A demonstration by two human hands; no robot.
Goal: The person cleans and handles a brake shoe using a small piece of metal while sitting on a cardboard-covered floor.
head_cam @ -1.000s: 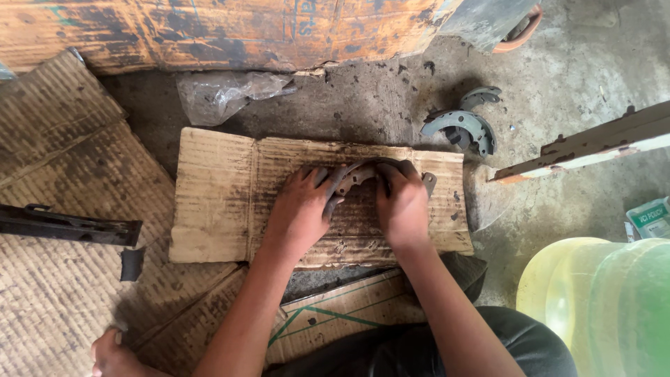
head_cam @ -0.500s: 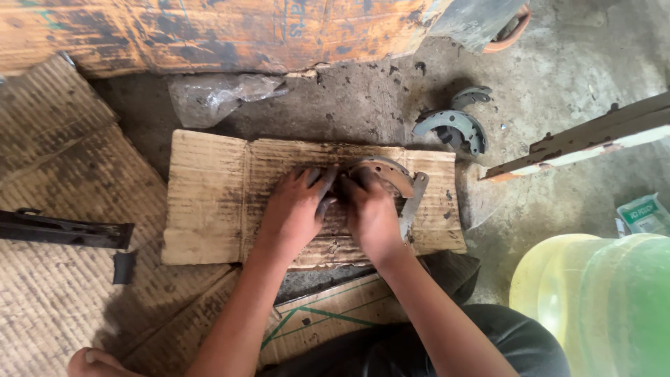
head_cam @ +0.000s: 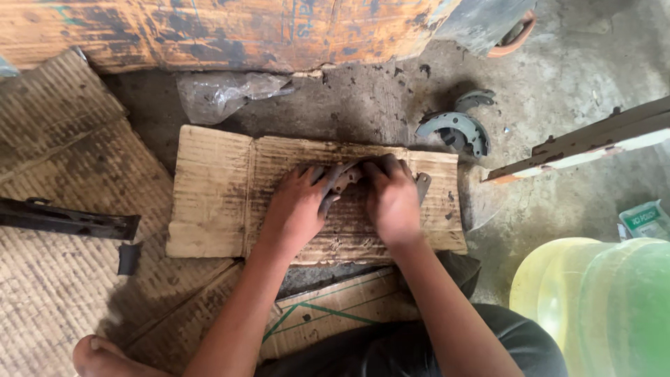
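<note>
Curved dark grey metal brake shoe (head_cam: 340, 183) lies under both hands on a stained, flat piece of brown corrugated cardboard (head_cam: 209, 188) spread on the concrete floor (head_cam: 558, 70). The left hand (head_cam: 296, 209) presses down on its left part, fingers (head_cam: 310, 174) spread and curled over the metal. The right hand (head_cam: 392, 202) covers its right part, fingers bent over the top edge; a grey end of the shoe sticks out just right of that hand. Whether either hand truly clasps the piece or only presses on it cannot be told.

Beyond the fingertips, up and to the right, two more grey curved brake shoes (head_cam: 457, 129) lie on the floor, well apart from the hands. Straight past the fingers stands a worn orange-painted wooden block (head_cam: 209, 31), with a crumpled clear plastic bag (head_cam: 223, 94) at its foot. Far to the right of the fingers runs a long rusty metal bar (head_cam: 586, 139), and nearer the person sits a translucent yellow-green plastic container (head_cam: 600, 300). Left of the fingers, a black metal strip (head_cam: 66, 220) rests on a woven brown mat (head_cam: 49, 174).
</note>
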